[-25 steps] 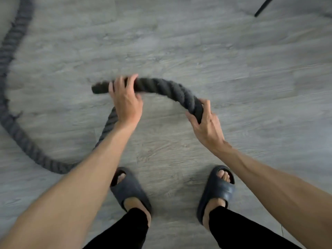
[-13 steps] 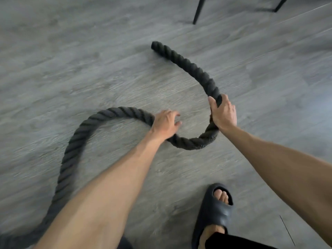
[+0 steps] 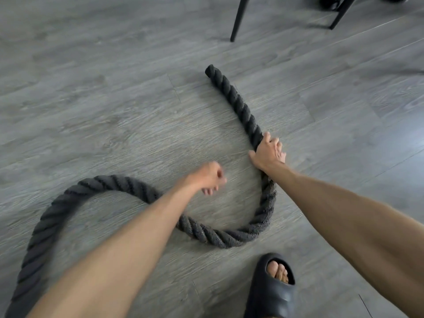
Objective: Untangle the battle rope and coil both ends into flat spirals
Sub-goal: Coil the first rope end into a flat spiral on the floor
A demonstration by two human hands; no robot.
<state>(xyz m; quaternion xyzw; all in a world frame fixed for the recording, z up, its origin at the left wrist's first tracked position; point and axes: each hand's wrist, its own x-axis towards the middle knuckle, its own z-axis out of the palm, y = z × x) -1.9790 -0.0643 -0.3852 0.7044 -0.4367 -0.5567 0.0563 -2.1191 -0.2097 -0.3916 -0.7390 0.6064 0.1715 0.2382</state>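
A thick dark grey battle rope (image 3: 236, 97) lies on the grey wood floor in an S-shaped curve. Its free end points up toward the chair legs. From there it runs down under my right hand (image 3: 268, 153), bends round in a hook near my foot, passes beneath my left forearm and arcs off to the lower left. My right hand grips the rope where the straight end meets the bend. My left hand (image 3: 210, 177) hovers above the floor inside the bend, fingers curled, holding nothing, blurred by motion.
Two black chair legs (image 3: 238, 19) stand at the top right. My right foot in a dark slide sandal (image 3: 273, 290) is planted just below the rope's bend. Bare grey floor (image 3: 103, 111) spreads to the left.
My left hand has let go of the rope and lifted away to the right. The rope has settled flat on the floor, with my right hand still on it.
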